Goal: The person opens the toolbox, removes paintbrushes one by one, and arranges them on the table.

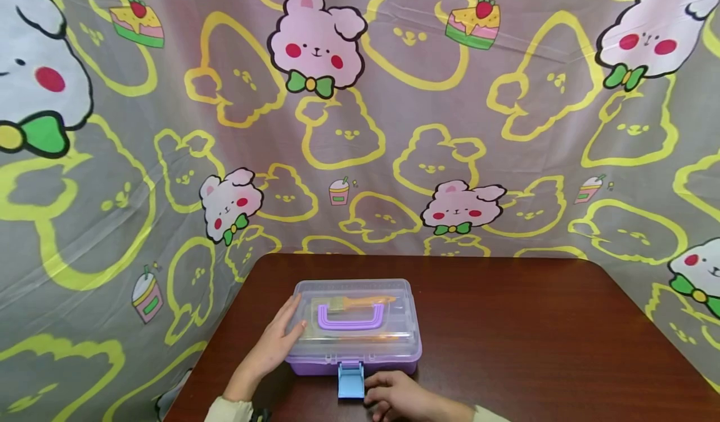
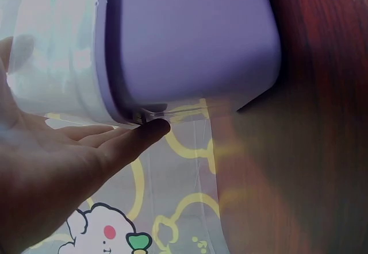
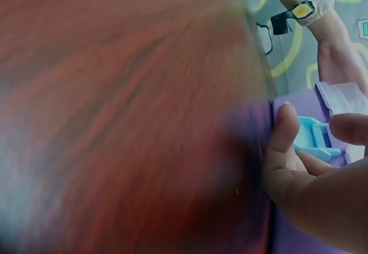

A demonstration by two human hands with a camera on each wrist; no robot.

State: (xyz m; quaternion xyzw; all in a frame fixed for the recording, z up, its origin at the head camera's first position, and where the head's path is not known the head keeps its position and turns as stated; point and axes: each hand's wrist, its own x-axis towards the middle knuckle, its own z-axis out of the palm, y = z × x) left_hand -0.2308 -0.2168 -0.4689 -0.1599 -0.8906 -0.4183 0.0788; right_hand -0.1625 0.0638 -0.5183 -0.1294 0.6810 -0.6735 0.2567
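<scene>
A toolbox (image 1: 315,367) with a purple base stands on the table. Its translucent lid (image 1: 304,346) is down and carries a purple handle (image 1: 350,326). At the front, a light-blue latch (image 1: 351,382) is flipped outward. My left hand (image 1: 277,339) rests against the toolbox's left side, thumb over the lid and fingers stretched along the side. Beside the latch is my right hand (image 1: 400,398), its fingers loosely bent and fingertips close to the latch's right edge. In the right wrist view, thumb and forefinger stand apart around the latch (image 3: 313,136).
Inside the toolbox, a paintbrush (image 1: 365,301) with an orange handle shows through the lid. The dark red-brown table (image 1: 523,334) extends far to the right. A grey curtain (image 1: 394,159) printed with cartoon rabbits hangs behind and along both sides.
</scene>
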